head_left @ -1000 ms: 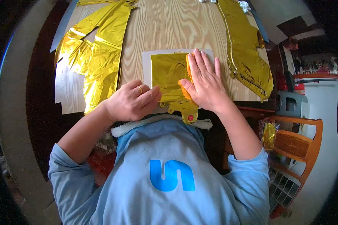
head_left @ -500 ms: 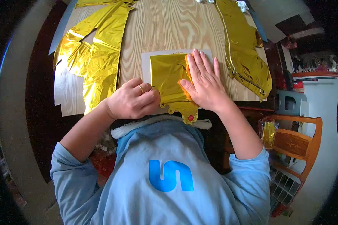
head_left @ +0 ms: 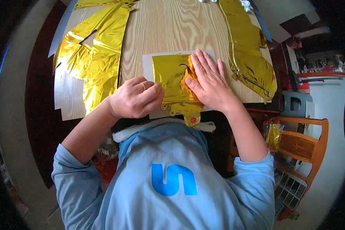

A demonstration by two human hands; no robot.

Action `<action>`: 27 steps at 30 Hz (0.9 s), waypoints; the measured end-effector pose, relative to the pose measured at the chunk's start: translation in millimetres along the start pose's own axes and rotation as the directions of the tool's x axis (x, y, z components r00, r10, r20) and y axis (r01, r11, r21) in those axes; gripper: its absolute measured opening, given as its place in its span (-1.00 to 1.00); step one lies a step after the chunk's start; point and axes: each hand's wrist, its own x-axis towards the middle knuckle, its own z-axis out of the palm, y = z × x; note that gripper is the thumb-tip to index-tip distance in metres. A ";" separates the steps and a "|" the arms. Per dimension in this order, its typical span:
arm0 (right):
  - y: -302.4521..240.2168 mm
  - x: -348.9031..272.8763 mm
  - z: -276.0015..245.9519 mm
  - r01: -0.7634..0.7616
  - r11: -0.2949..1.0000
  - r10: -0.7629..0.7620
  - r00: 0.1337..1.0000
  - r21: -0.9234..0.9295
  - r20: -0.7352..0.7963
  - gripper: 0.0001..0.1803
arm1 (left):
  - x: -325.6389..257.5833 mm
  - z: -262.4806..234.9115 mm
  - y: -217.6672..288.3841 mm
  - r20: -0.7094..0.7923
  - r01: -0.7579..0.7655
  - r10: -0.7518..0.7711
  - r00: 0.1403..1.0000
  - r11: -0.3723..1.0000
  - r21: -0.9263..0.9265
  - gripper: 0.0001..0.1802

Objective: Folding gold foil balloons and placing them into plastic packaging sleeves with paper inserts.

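Note:
A folded gold foil balloon [head_left: 170, 73] lies on a pale card [head_left: 148, 61] at the near edge of the table. Its scalloped tail, with a small red dot [head_left: 193, 120], hangs toward me over that edge. My left hand [head_left: 136, 97] is closed at the balloon's left side, thumb and fingers pinching its edge; the fingertips are partly hidden. Flat across the right side of the balloon rests my right hand [head_left: 211, 78], its fingers stretched out and thumb apart. Beside that thumb the foil shows a wrinkled orange patch [head_left: 188, 82], which looks like the hand's reflection.
A large crumpled gold foil piece [head_left: 103, 50] spreads over the table's left side. Another gold foil piece [head_left: 249, 50] lies along the right side. A wooden chair [head_left: 301, 145] stands at the right, near a clear packet with gold contents [head_left: 273, 136]. White strands [head_left: 161, 124] cross my waist.
The orange patch beside my right thumb has grown wider and the foil there is more creased. My left hand has shifted very slightly; the right hand stays flat in nearly the same place.

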 end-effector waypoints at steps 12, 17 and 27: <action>0.5 -2.6 9.3 0.042 0.994 -0.053 0.994 -0.105 -0.101 -0.14 | -5.1 1.6 0.3 0.133 0.027 -0.028 0.991 1.000 0.009 -0.74; 0.0 -2.8 9.2 0.040 0.991 -0.053 0.993 -0.127 -0.101 -0.15 | -8.6 1.0 -0.1 0.137 0.000 -0.004 0.991 1.000 0.031 -0.78; -1.3 -2.5 9.7 0.043 0.990 -0.057 0.993 -0.137 -0.105 -0.15 | -9.7 -4.1 3.4 0.170 0.098 -0.088 0.982 0.994 -0.053 -0.79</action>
